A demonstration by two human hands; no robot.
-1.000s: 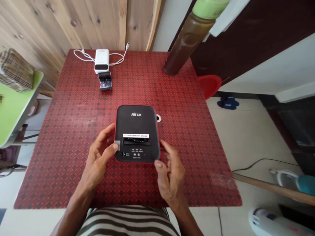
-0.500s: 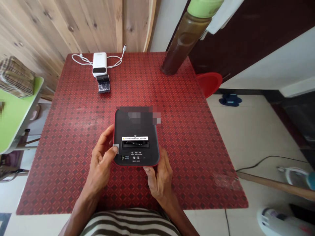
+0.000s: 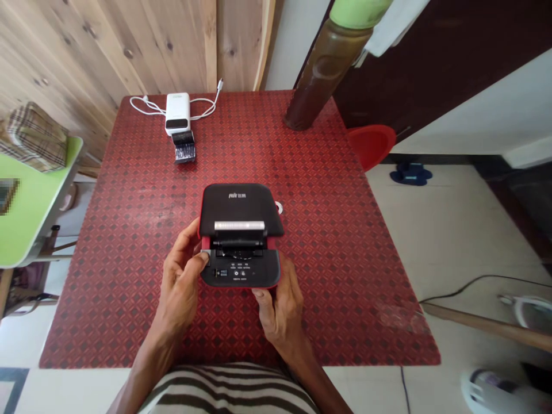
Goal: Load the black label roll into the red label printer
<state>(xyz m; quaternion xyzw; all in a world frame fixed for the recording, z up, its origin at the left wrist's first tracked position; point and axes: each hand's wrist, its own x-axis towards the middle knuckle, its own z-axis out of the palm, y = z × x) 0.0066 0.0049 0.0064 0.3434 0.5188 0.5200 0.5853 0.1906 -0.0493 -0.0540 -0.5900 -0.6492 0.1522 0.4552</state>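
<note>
A black and red label printer [image 3: 241,279] sits over the near middle of the red patterned table. Its black lid [image 3: 235,210] is raised, with a white sticker strip along the lid's near edge and a dark roller showing in the gap. My left hand [image 3: 181,276] grips the printer's left side, its thumb on the grey latch at the corner. Wrapped round the near right corner is my right hand [image 3: 280,305], thumb at the front edge and fingers along the side, partly hidden. A small white ring-shaped thing [image 3: 279,207] peeks out behind the printer's right side.
A white power bank [image 3: 177,112] with a white cable lies at the back left, a black crinkled strip [image 3: 184,150] before it. A tall brown bottle [image 3: 323,69] with a green lid stands back right. A red stool [image 3: 375,144] is beyond the table's right edge.
The printer's lid has popped up from closed, exposing the inside. My right hand has moved left and closed round the near right corner; my left thumb stays at the latch.
</note>
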